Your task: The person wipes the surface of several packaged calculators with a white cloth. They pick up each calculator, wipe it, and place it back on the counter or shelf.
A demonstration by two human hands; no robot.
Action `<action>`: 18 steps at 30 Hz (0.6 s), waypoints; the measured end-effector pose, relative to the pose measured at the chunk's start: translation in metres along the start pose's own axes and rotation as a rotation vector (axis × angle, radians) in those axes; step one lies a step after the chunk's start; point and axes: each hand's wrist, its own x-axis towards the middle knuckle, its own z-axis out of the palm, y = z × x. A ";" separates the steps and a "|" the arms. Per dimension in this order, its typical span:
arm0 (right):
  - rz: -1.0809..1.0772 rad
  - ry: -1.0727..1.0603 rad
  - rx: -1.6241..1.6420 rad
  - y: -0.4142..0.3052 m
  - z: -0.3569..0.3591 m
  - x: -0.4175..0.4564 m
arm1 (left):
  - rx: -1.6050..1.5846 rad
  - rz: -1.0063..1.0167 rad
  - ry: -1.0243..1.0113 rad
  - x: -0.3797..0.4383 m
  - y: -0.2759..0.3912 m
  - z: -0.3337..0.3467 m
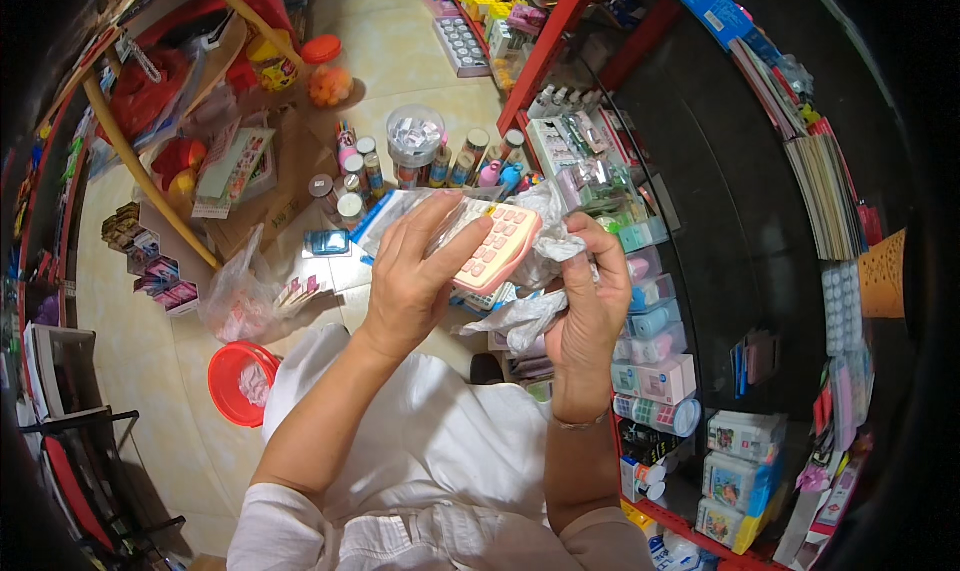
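Note:
My left hand point(420, 271) grips a pink and cream calculator point(495, 244) with square keys, tilted, its upper part covered by my fingers and by what looks like clear plastic. Just right of it, my right hand point(592, 293) pinches a crumpled whitish cloth or tissue point(559, 241), part of which hangs down below the calculator. Beneath the calculator, partly hidden, lies another keyed device point(487, 298), and a blue and white package point(379, 218) shows behind my left hand.
Jars and bottles surround a clear round tub point(415, 135) on the tiled floor. A red bucket point(217, 383) stands at lower left beside a clear plastic bag point(240, 293). Boxed goods fill the red-framed shelf point(660, 376) on the right. A wooden chair leg point(142, 173) rises at left.

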 end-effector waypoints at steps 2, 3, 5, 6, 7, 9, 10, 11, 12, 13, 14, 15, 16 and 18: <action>0.032 -0.079 -0.072 -0.005 0.003 0.000 | 0.025 0.012 -0.006 0.002 0.001 -0.002; 0.029 -0.156 -0.143 -0.006 0.004 0.001 | 0.040 0.017 -0.009 0.002 0.001 -0.003; -0.002 -0.265 -0.299 -0.009 0.006 0.000 | 0.078 0.051 -0.020 0.002 0.001 -0.004; -0.027 -0.296 -0.386 -0.011 0.007 -0.001 | 0.096 0.065 -0.025 0.002 0.002 -0.004; -0.052 -0.327 -0.473 -0.012 0.009 -0.002 | 0.114 0.074 -0.038 0.001 0.001 -0.005; 0.038 -0.284 -0.539 -0.014 0.010 -0.005 | 0.148 0.095 -0.064 0.000 0.001 -0.006; 0.098 -0.272 -0.544 -0.012 0.007 -0.006 | 0.176 0.109 -0.071 0.001 0.001 -0.007; 0.158 -0.259 -0.548 -0.009 0.005 -0.006 | 0.204 0.122 -0.079 0.002 0.000 -0.009; 0.154 -0.212 -0.470 -0.006 0.005 -0.007 | 0.229 0.139 -0.087 0.003 0.000 -0.009; 0.150 -0.164 -0.392 -0.002 0.008 -0.008 | 0.230 0.149 -0.081 0.003 -0.001 -0.009; 0.145 -0.117 -0.314 0.001 0.009 -0.009 | 0.231 0.159 -0.075 0.002 -0.001 -0.008; 0.164 -0.092 -0.247 0.000 0.009 -0.008 | 0.237 0.169 -0.067 0.002 -0.002 -0.009; 0.183 -0.067 -0.180 -0.001 0.010 -0.008 | 0.231 0.162 -0.076 0.002 -0.001 -0.009; 0.144 -0.029 -0.125 0.002 0.010 -0.007 | 0.214 0.149 -0.093 0.003 0.004 -0.011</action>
